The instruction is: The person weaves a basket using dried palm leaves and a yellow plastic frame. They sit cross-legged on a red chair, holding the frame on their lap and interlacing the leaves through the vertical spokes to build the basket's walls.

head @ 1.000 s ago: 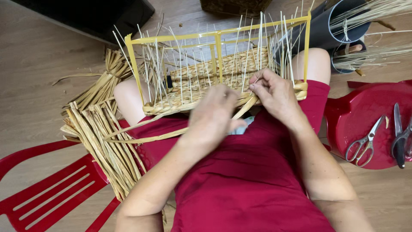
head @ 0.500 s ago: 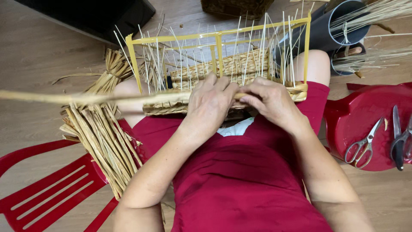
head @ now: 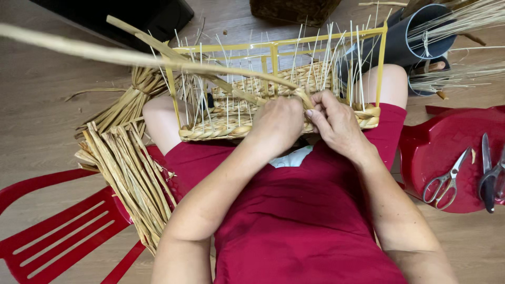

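Left hand [head: 279, 123] and right hand [head: 336, 122], fingers closed, pinch a straw strand [head: 158, 59] at the half-woven basket's [head: 221, 129] near rim.

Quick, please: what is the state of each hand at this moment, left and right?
Left hand: closed, gripping the straw strand at the basket rim.
Right hand: closed, pinching the same strand beside the left.
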